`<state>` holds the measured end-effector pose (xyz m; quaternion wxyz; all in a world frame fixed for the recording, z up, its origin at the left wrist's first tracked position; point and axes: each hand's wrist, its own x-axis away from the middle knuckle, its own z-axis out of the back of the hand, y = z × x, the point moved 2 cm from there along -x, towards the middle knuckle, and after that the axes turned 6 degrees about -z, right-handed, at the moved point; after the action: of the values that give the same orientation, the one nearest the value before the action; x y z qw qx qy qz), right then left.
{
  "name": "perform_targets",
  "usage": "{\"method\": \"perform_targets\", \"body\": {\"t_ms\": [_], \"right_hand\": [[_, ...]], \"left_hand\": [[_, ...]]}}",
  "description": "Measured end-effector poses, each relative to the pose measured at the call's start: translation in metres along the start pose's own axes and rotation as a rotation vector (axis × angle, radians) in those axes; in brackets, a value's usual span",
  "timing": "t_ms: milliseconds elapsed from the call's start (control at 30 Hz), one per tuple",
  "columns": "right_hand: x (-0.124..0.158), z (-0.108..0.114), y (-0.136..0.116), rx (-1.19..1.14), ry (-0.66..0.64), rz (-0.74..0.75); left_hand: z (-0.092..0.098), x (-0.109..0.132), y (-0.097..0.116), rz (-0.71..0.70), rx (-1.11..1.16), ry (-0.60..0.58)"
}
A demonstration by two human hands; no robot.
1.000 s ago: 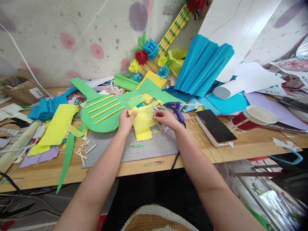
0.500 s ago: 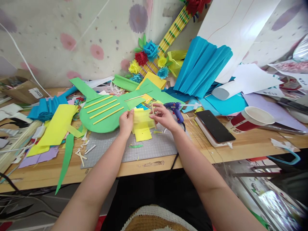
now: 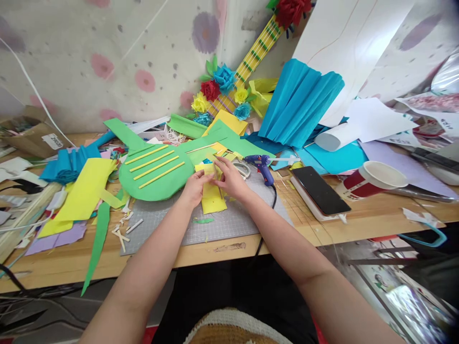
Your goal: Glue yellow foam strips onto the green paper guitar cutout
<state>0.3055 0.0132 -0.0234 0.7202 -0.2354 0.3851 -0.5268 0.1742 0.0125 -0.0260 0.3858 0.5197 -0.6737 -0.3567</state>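
My left hand point(image 3: 195, 186) and my right hand point(image 3: 229, 176) meet over a piece of yellow paper point(image 3: 212, 197) on the grey cutting mat point(image 3: 218, 222). Both hands pinch the paper's upper part, fingers closed and nearly touching each other. The paper's lower half lies flat on the mat. Just left of my hands lies a green paper guitar body point(image 3: 154, 173) with several yellow strips glued across it. A blue glue gun point(image 3: 263, 165) rests to the right of my right hand.
A black phone point(image 3: 320, 189) and a red-and-white paper cup point(image 3: 373, 179) lie right of the mat. Blue pleated paper point(image 3: 299, 102), paper flowers point(image 3: 222, 91) and a yellow guitar neck lean at the back wall. Yellow and green scraps point(image 3: 84, 191) litter the left side.
My hands have drawn together, gathering the yellow paper into a narrower shape. My right hand moved left, away from the glue gun; the thin stick it held earlier no longer shows.
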Motion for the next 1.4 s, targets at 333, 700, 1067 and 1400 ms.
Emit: {"method": "perform_targets", "body": {"t_ms": [333, 700, 1067, 1400], "right_hand": [[0.002, 0.025, 0.025, -0.539, -0.263, -0.282], [-0.005, 0.015, 0.037, -0.731, 0.268, -0.443], [0.001, 0.019, 0.035, -0.394, 0.521, -0.269], [0.009, 0.030, 0.016, -0.355, 0.689, -0.141]], "left_hand": [[0.011, -0.004, 0.008, -0.050, -0.113, 0.017], [0.012, 0.002, 0.010, -0.256, -0.569, 0.074], [0.006, 0.013, -0.006, -0.402, -1.284, 0.190], [-0.002, -0.026, 0.034, -0.696, -0.552, 0.373]]}}
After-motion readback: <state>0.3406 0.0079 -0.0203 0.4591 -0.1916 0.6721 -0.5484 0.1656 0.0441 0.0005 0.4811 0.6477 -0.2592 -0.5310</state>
